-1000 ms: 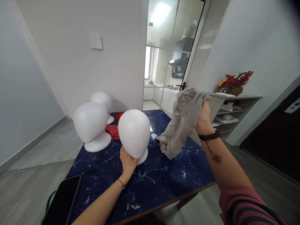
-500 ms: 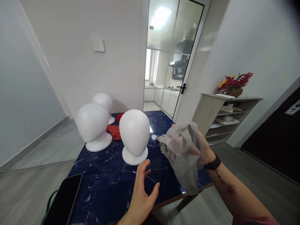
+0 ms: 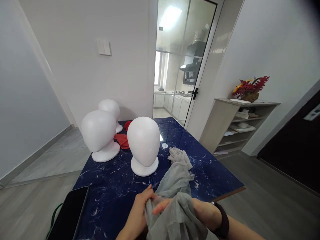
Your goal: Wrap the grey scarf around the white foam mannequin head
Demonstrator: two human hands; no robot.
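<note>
A sheer grey scarf (image 3: 173, 178) stretches from a bunched end on the blue marbled table (image 3: 215, 173) to both my hands at the near edge. My left hand (image 3: 140, 208) is closed on the scarf, its fingertips partly covered by fabric. My right hand (image 3: 201, 210) also grips it; grey folds hide most of those fingers. Just beyond my hands stands a white foam head (image 3: 143, 141) on a round base, bare and upright. Two more white heads are at the left, one nearer (image 3: 98, 131) and one behind it (image 3: 109, 107).
Red cloth (image 3: 121, 141) lies between the heads. At the table's left edge is a black phone (image 3: 68, 213) with a green cord. A round white spot (image 3: 165, 145) shows beside the scarf. Behind are a glass door (image 3: 182, 60) and a shelf unit (image 3: 260, 106) with a flower basket.
My right hand has brought the scarf down and left, toward my body. My left hand, open before, has closed on it. Part of the scarf now trails across the table.
</note>
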